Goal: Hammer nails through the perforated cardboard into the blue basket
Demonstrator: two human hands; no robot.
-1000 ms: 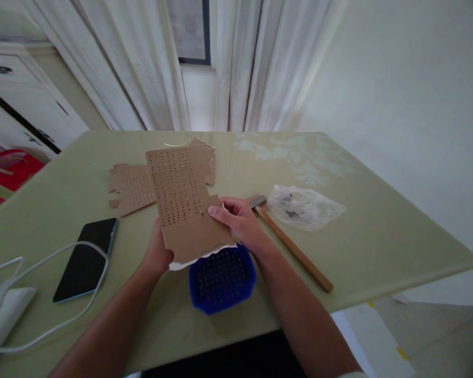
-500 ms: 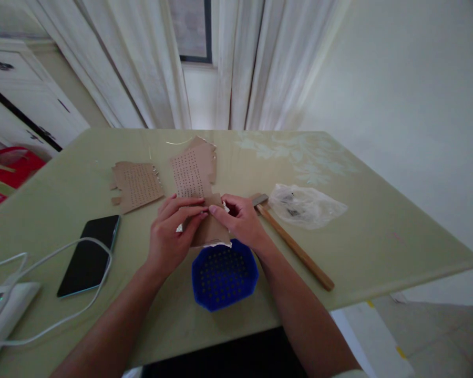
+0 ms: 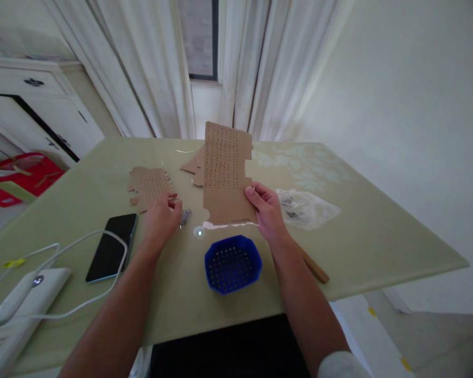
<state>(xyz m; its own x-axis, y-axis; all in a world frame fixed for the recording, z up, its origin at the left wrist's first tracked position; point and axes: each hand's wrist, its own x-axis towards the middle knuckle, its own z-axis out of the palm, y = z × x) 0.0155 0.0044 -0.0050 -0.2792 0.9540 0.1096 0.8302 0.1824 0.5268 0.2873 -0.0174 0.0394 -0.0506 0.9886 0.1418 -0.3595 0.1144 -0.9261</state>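
Note:
My right hand grips the lower right edge of a brown cardboard sheet, thumb in front. The sheet is tilted up above the table, with rows of small holes or marks and a notched right side. My left hand is at the lower right corner of a second dotted cardboard piece. Its fingers are curled together; whatever they pinch, if anything, is too small to make out. Beside it lie several thin metal pins or nails. A blue perforated plastic basket stands between my forearms.
More cardboard lies behind the raised sheet. On the right are a clear plastic bag and a wooden handle, partly behind my forearm. A phone, a white cable and a power strip occupy the left.
My hands have parted. The right one has lifted the cardboard sheet upright, while the left has let go of it and moved left. The metal pins have come into view.

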